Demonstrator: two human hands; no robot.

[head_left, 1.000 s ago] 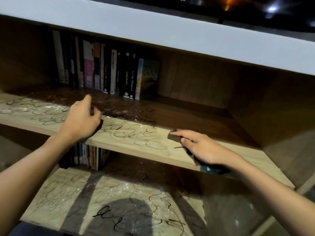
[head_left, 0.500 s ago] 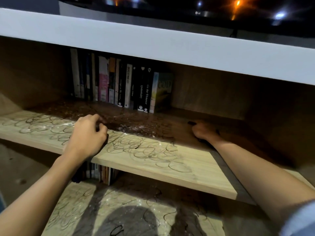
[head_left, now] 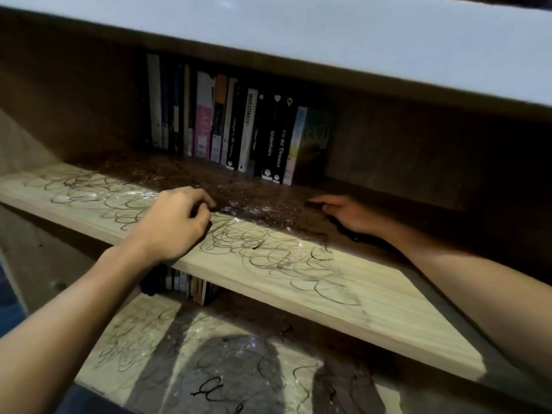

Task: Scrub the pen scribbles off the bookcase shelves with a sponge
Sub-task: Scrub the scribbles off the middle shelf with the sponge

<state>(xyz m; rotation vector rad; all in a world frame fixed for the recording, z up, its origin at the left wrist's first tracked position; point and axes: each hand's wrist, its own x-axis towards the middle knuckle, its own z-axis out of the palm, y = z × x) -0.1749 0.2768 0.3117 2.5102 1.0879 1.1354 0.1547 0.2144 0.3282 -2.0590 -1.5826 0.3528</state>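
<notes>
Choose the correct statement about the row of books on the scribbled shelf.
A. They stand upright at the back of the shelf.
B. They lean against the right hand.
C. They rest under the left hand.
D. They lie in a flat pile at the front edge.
A: the books stand upright at the back of the shelf, apart from both hands.

I'm looking into a dim wooden recess, lit from my side so the front of the boards glows pale while the back sits in deep brown shadow. A thick white top panel [head_left: 298, 34] runs across above everything. Beneath that panel, a row of upright books [head_left: 239, 127] lines the dark wooden back wall [head_left: 418, 150]. Below the books' level, more spines [head_left: 191, 286] peek out. A broad shadow [head_left: 227, 372] falls across the bottom board.
</notes>
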